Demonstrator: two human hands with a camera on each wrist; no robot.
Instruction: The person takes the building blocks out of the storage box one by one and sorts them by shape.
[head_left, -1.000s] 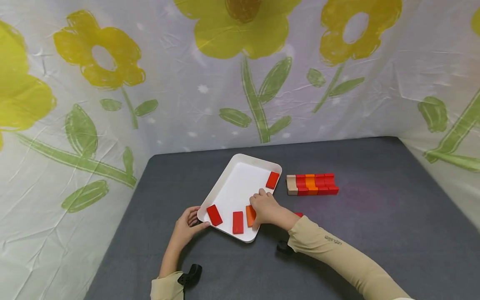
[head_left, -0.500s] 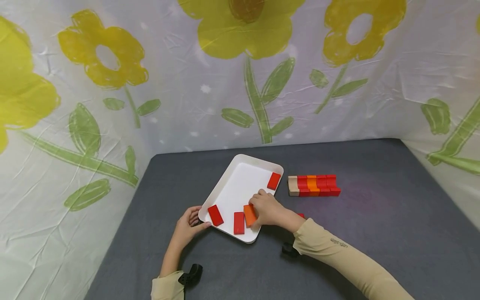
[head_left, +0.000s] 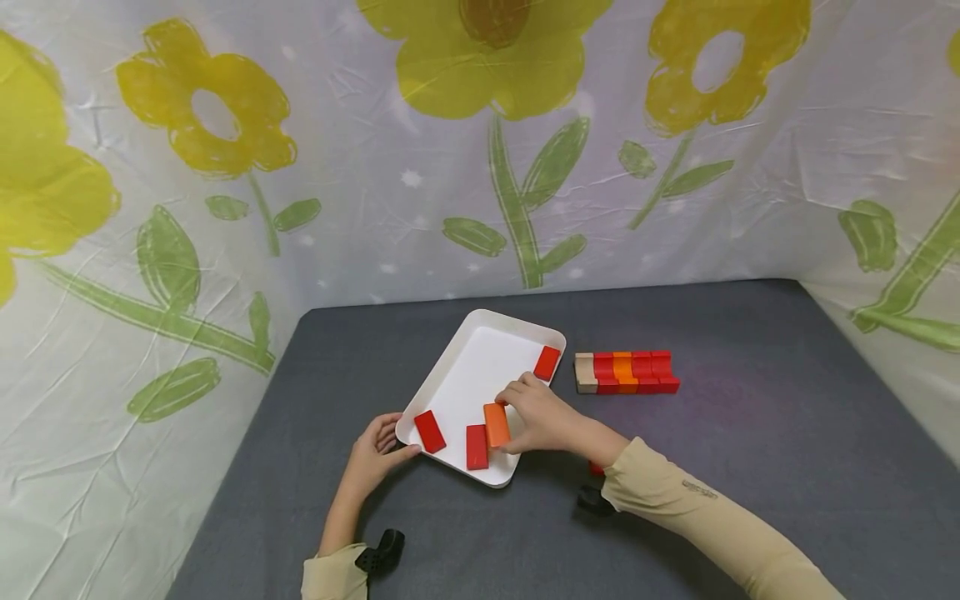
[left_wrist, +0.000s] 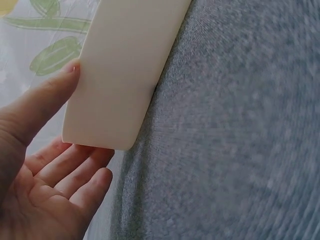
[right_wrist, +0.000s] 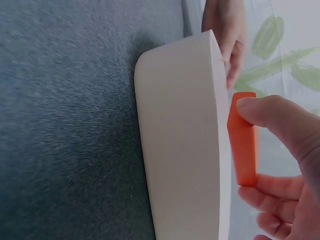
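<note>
My right hand (head_left: 542, 417) pinches an orange rectangular block (head_left: 497, 426) by its ends, thumb at the near end and fingertips at the far one. In the right wrist view the block (right_wrist: 243, 140) shows above the tray's rim. My left hand (head_left: 369, 457) steadies the white tray (head_left: 444, 367) at its left corner. Its thumb (left_wrist: 70, 70) touches the rim while the fingers come round the corner. Inside the tray lie a red block (head_left: 430, 431) at the left corner, another red block (head_left: 477, 447) beside the orange one, and a third red block (head_left: 546, 362) at the far right.
Right of the tray stands a row of grooved blocks (head_left: 627, 372), plain wood at its left end, then red and orange. A bit of red (head_left: 596, 469) shows beside the right sleeve. Dark grey cloth (head_left: 750, 467) covers the table; a flower-printed curtain (head_left: 375, 208) hangs behind.
My right hand has picked up the orange block and shifted it slightly left and up, beside the red one. The left hand stays at the tray's corner.
</note>
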